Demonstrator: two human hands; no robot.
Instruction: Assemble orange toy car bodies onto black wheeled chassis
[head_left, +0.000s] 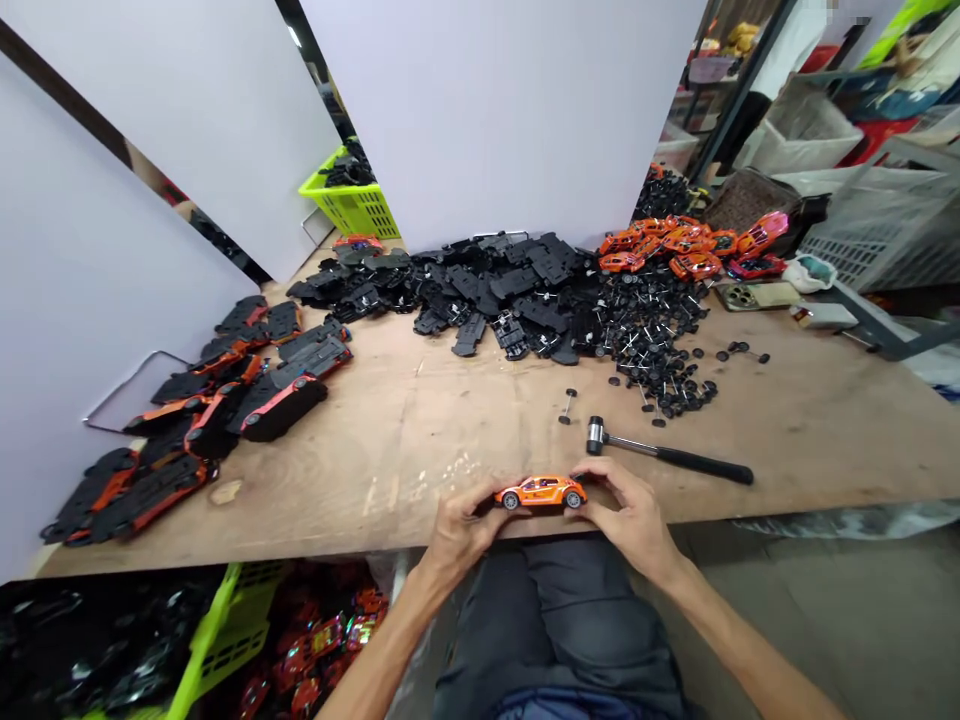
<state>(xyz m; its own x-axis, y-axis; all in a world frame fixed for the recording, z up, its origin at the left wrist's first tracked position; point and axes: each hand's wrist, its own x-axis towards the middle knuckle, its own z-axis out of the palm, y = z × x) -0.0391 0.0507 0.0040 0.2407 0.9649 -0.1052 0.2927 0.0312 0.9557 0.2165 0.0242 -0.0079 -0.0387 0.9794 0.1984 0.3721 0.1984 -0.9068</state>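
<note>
A plywood workbench (pixel 420 450) is stretching across the middle of the frame, with white partition panels (pixel 495 110) standing along its far side. A broad heap of black plastic chassis plates (pixel 495 290) is lying at upper centre, and a mound of loose wheels on axles (pixel 645 330) is spreading to its right. Orange toy car bodies (pixel 660 240) are piling up behind those wheels. Black-and-orange car bodies (pixel 225 410) are lying in rows along the left of the bench. A lime-green basket (pixel 349 205) is sitting at upper left, while a lime-green crate (pixel 232 620) is standing below the bench at lower left, beside a heap of red toy cars (pixel 315 640). The person's dark trousers (pixel 555 620) are showing at lower centre.

Near lower centre, the left hand (pixel 465 530) and right hand (pixel 622 515) are clamping an orange toy car (pixel 540 492) from either end, just over the bench's near edge. A small black-handled mallet (pixel 652 450) is lying just beyond the right hand, near a single axle with wheels (pixel 568 405).
</note>
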